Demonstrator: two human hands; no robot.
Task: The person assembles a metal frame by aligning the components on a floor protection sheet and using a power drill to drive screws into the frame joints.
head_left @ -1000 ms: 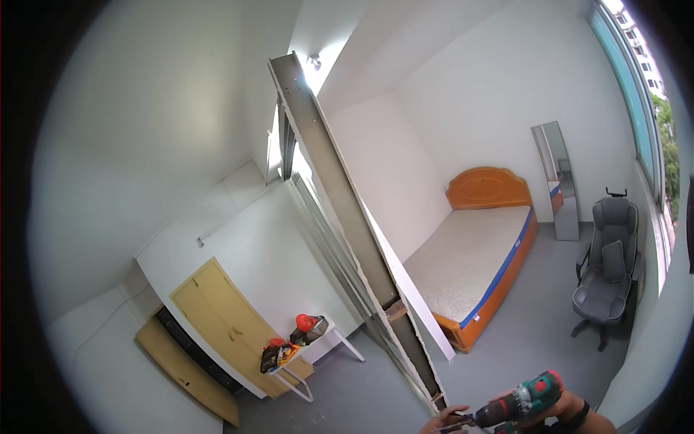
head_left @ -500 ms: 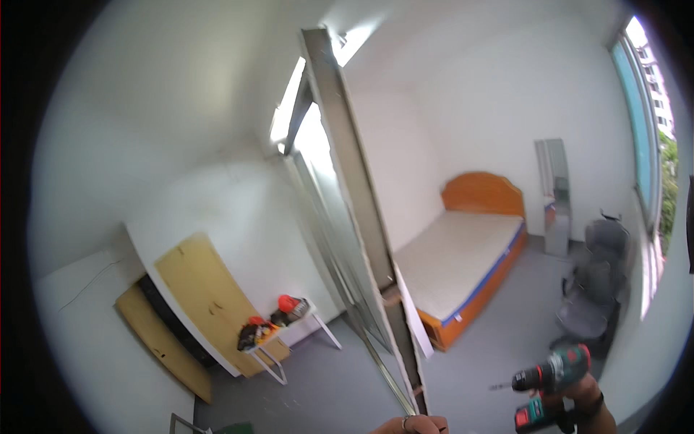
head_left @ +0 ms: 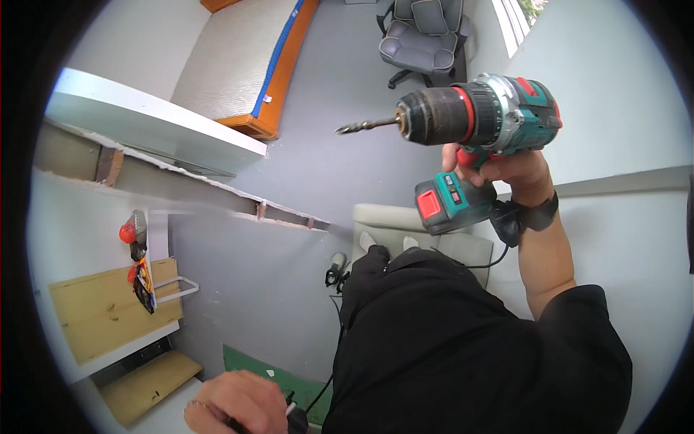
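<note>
A teal and black cordless drill [head_left: 481, 112] with red accents fills the upper right, and a spiral drill bit [head_left: 366, 126] in its chuck points left. My right hand [head_left: 517, 168] is closed around its handle, one finger by the red trigger. Down at the lower left, my left hand [head_left: 242, 401] is curled. A dark thing shows under its fingers, too hidden to name. Beyond it, the open end of a partition wall [head_left: 195, 189] shows a hollow with small wooden blocks between its two boards.
I stand on a beige padded seat [head_left: 376, 217]. A pair of shoes [head_left: 336, 267] lies beside it. A bed [head_left: 231, 65] and a grey office chair [head_left: 423, 43] are farther off. A bench with bags [head_left: 148, 253] and a green board [head_left: 275, 372] are at left.
The view has tipped steeply downward, bringing my legs and the seat into sight. The drill shows larger and higher. My left hand has left the wall's edge for the lower left.
</note>
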